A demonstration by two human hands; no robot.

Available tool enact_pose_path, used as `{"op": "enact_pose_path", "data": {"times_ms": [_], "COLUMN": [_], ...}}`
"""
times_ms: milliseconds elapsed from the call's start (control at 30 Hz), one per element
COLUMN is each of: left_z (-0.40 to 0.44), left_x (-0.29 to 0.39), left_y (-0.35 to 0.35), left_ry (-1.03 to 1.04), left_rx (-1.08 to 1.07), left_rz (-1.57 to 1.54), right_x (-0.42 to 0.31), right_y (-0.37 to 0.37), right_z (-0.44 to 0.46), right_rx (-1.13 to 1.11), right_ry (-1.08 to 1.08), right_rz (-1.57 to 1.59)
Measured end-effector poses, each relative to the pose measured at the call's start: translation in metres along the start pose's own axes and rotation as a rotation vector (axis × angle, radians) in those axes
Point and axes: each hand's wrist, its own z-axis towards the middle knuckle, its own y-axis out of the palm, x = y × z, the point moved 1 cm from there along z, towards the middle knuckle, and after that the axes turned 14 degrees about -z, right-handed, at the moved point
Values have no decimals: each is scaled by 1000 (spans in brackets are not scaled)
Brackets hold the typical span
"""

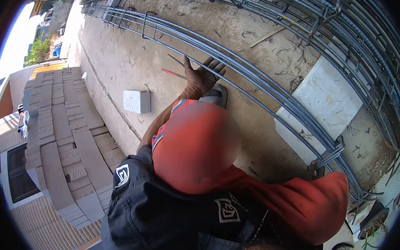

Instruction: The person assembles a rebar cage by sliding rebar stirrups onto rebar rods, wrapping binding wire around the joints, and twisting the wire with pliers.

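Neither of my own hands shows in the view. Close in front of me a co-worker bends low, in a red head covering (192, 148) and a dark vest (164, 222) with white emblems. The co-worker's left hand (202, 77) is spread palm up, beside a bundle of long steel rebars (266, 87). The other hand (316, 167), at the end of a red sleeve, is at the bundle's near end, mostly hidden; its grip cannot be made out. A bent steel stirrup (332, 154) loops round the bars there. A red-handled tool (172, 73) lies on the ground.
Stacked grey blocks (67, 132) line the left side. A pale block (137, 101) sits on the concrete floor (108, 62). Tied rebar cages (321, 17) run along the upper right. White boards (327, 95) lie under the bars. A shoe (375, 223) shows at lower right.
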Motion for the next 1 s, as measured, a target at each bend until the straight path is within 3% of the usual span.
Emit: {"op": "enact_pose_path", "data": {"times_ms": [167,200,233,267,300,333,400,467,533,567,600,700,767,800,833,1000], "left_z": [38,42,50,53,66,83,112,107,108,109,102,107,92,87,84,82], "left_x": [-2,-2,-1,-4,-4,0,6,3,4,6,10,19,19,24,27,31], "left_y": [-6,-12,-20,-29,-36,-40,-18,9,13,14,19,8,41,49,56,82], "left_ry": [-56,-120,-219,-154,-279,-293,-442,-703,-766,-655,-825,-737,-664,-636,-642,-689], "left_rx": [-194,-456,-511,-303,-602,-599,-886,-910,-1025,-1192,-1040,-785,-871,-751,-786,-938], "left_rz": [-372,-371,-487,-419,-513,-498,-380,-691,-656,-482,-675,-566,-448,-421,-437,-521], "right_x": [-24,-27,-27,-24,-20,1,10,8,-7,-20,-29,-36,-58,-70,-85,-156], "right_y": [15,18,21,23,24,21,11,9,19,26,30,32,34,34,35,91], "right_z": [-5,-5,-3,0,0,4,8,6,5,6,2,-9,-16,-19,-20,-17], "right_rx": [54,69,90,115,140,182,73,128,200,207,212,227,206,221,226,-22], "right_ry": [144,185,231,268,308,321,304,374,398,366,336,342,284,290,300,261], "right_rz": [91,109,135,165,197,217,224,211,242,183,121,48,173,272,370,395]}}
